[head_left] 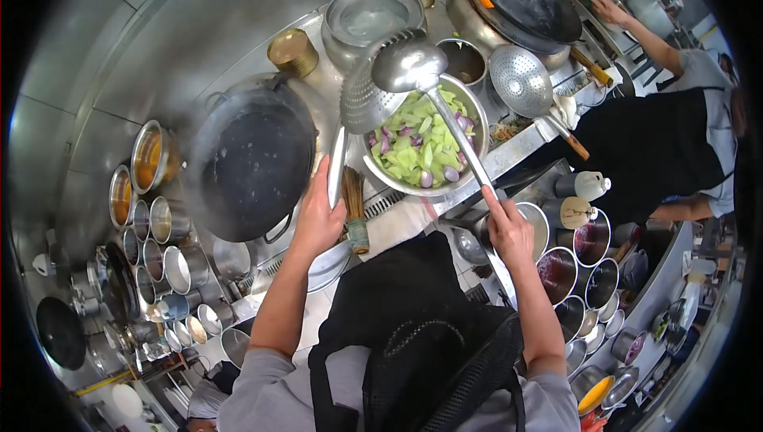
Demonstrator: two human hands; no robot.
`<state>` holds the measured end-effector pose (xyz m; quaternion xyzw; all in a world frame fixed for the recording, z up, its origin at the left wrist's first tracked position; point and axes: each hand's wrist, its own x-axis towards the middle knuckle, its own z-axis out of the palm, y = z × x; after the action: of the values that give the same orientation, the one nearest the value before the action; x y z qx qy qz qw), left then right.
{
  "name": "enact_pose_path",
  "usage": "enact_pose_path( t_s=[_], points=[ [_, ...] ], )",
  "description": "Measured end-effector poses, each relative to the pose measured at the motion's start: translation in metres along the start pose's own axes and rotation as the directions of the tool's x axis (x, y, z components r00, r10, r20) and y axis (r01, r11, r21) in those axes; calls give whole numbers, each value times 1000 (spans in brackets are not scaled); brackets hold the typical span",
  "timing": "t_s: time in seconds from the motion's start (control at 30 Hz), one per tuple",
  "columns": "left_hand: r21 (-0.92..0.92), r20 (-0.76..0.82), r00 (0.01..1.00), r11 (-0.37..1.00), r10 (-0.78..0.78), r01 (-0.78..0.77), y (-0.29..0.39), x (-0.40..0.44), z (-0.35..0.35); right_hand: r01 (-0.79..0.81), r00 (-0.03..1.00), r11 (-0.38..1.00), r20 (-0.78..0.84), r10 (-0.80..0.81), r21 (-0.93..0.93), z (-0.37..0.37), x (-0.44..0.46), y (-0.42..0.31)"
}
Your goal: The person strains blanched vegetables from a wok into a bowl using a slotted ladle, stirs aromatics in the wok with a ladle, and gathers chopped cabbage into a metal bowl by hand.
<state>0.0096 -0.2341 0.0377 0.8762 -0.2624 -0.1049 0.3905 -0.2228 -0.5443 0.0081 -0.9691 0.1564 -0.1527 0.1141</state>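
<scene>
My left hand (322, 221) is closed around the handle of a perforated skimmer (359, 98), whose round head is raised at the left edge of a metal bowl (482, 139). In my right hand (509, 229) is the long handle of a ladle (409, 66). The ladle's bowl is up beyond the far rim, overlapping the skimmer head in view. Chopped pale green vegetable pieces (417, 154) mixed with purple onion chunks (427, 178) fill the metal bowl. Part of them is hidden behind both tools.
A dark wok (258, 166) sits at left, with a water pot (375, 15) behind. A bamboo brush (355, 213) and cloth (397, 225) lie at the counter's front. Another skimmer (520, 81) rests at right. Beyond it, a co-worker (644, 146) holds a wok (528, 3) over flames.
</scene>
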Motion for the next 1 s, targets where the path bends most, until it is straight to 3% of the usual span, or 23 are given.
enact_pose_path(
  t_s=[0.13,0.2,0.23,0.3,0.37,0.4,0.47,0.53,0.6,0.63,0.73,0.8,0.87,0.93,1.0],
  points=[
    [-30,-115,991,997,66,-70,-1,11,-7,101,992,993,86,-95,-69,-8,-18,26],
    [-61,-131,991,997,36,-45,-3,13,-15,53,970,992,241,-24,-111,-16,-36,35],
    [-68,-174,985,997,19,-31,-5,12,-15,68,969,992,246,-39,-110,-18,-39,32],
    [-106,-226,973,994,-49,25,-5,8,-20,-52,972,996,234,33,76,-23,-34,28],
    [-211,-223,964,972,-146,99,-1,-1,-34,-68,984,980,175,35,186,-9,-8,17],
    [-61,-348,937,997,22,-46,-23,-7,-31,-88,992,951,109,58,296,0,11,8],
    [-577,-216,922,804,-322,146,-20,-30,-44,-162,984,865,140,107,474,19,60,-10],
    [-625,-318,895,779,-312,49,-36,-56,-54,-207,977,779,171,129,592,45,108,-23],
    [-623,-445,819,782,-362,7,-47,-88,-66,62,997,809,-66,-29,584,72,153,-35],
    [-627,-479,773,779,-416,30,-53,-107,-73,-57,998,781,57,27,622,70,173,-48],
    [-586,-604,622,806,-498,76,-66,-162,-91,-201,974,775,204,95,599,72,224,-80],
    [-540,-684,476,822,-553,179,-83,-198,-95,-88,994,688,110,11,721,127,250,-64],
    [-516,-698,363,785,-618,343,-88,-229,-99,-207,971,590,236,28,781,133,268,-74],
    [-549,-723,272,767,-635,332,-110,-263,-92,-211,970,582,243,22,785,136,282,-82],
    [-571,-707,284,760,-647,309,-128,-294,-84,-221,968,593,248,37,774,157,300,-75]
  ],
)
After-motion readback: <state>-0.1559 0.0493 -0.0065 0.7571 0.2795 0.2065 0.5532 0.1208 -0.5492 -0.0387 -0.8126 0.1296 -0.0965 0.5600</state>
